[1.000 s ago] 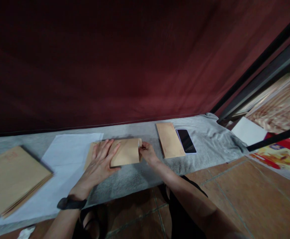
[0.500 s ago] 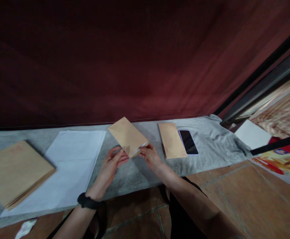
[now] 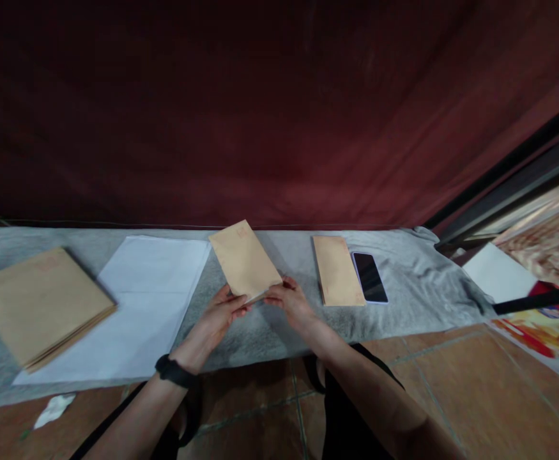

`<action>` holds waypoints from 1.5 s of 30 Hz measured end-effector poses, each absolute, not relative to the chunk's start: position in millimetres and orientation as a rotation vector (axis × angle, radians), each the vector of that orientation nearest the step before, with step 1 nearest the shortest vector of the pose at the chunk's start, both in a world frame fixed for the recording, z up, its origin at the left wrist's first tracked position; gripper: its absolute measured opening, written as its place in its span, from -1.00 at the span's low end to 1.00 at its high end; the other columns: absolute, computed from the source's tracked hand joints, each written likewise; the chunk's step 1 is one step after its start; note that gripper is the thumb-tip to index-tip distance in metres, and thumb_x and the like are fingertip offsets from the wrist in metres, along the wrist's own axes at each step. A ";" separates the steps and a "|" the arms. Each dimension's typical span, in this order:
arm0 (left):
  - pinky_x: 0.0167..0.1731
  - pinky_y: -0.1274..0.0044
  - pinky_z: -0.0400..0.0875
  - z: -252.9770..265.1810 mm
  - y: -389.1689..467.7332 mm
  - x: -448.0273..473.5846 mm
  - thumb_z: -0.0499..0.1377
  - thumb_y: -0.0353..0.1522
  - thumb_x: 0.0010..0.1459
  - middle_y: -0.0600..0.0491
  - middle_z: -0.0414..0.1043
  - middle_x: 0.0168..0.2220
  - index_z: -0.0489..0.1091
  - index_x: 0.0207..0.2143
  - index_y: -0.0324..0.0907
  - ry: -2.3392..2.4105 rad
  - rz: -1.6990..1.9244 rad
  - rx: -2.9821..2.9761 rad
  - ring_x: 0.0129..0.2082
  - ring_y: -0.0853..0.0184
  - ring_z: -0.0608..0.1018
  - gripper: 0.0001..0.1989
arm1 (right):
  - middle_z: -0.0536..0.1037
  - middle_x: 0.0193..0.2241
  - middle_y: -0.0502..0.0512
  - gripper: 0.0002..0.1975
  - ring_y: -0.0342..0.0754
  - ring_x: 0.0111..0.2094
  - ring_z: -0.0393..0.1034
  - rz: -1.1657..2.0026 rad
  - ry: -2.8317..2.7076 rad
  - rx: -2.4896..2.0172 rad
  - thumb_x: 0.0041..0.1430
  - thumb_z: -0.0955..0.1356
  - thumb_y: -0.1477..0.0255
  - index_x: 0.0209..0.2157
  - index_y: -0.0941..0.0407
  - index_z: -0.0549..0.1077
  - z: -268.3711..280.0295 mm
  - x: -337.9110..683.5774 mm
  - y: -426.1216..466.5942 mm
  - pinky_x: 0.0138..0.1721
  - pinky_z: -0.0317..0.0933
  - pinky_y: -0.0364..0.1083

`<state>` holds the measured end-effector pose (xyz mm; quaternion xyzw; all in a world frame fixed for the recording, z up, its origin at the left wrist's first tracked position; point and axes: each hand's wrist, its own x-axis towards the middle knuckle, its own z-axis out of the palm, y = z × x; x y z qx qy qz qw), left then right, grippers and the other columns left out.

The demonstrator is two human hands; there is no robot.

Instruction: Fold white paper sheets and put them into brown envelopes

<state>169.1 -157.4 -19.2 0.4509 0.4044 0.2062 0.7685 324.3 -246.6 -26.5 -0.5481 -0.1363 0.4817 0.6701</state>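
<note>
A brown paper envelope (image 3: 246,259) is held up between both hands over the grey cloth, its near end toward me. My left hand (image 3: 224,310) grips the near left corner, thumb on top and fingers beneath. At the near right corner, my right hand (image 3: 289,301) pinches the edge with thumb and fingers. To the right lies a small stack of brown envelopes (image 3: 339,271). A thicker stack of brown envelopes (image 3: 44,303) rests at the left, partly over white paper sheets (image 3: 149,300).
A phone (image 3: 370,276) with a dark screen lies beside the right stack. Grey cloth (image 3: 418,281) covers the narrow bench, backed by a dark red curtain (image 3: 260,128). A white scrap (image 3: 55,409) is on the tiled floor; a red and yellow package (image 3: 547,332) sits at the right.
The envelope's near end, which gaped with white showing inside, now looks closed. My left hand has moved onto the near left corner with its thumb on top. The view has shifted slightly.
</note>
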 end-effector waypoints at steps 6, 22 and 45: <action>-0.47 0.57 0.34 -19.8 -151.0 159.8 0.40 -0.29 -0.14 0.15 0.50 -0.42 0.36 -0.13 -0.17 0.944 0.394 1.101 -0.50 0.42 0.50 -0.51 | 0.55 -0.44 -0.04 -0.74 -0.09 -0.43 0.44 1.152 -0.408 -1.314 -0.19 0.45 0.37 -0.37 0.09 0.45 -33.0 342.4 -249.5 -0.37 0.40 -0.11; -0.65 0.58 0.23 -20.3 -151.4 149.8 0.32 -0.24 -0.14 0.22 0.42 -0.63 0.27 -0.19 -0.12 0.860 0.232 1.320 -0.69 0.39 0.45 -0.55 | 0.11 0.42 0.19 -0.45 0.07 0.40 0.04 0.280 -1.724 -1.971 0.39 0.24 0.37 0.37 0.08 0.19 -44.4 333.4 -254.3 0.38 -0.01 0.14; 0.40 0.22 -0.02 -36.9 -109.8 211.6 -0.14 -0.28 0.42 -0.19 0.14 0.40 0.13 0.36 -0.33 0.837 0.596 2.760 0.42 0.15 0.15 -0.45 | 0.05 0.43 0.22 -0.45 0.16 0.43 -0.04 0.158 -1.977 -2.043 0.46 0.17 0.32 0.41 0.09 0.11 -51.5 332.5 -257.8 0.39 -0.10 0.23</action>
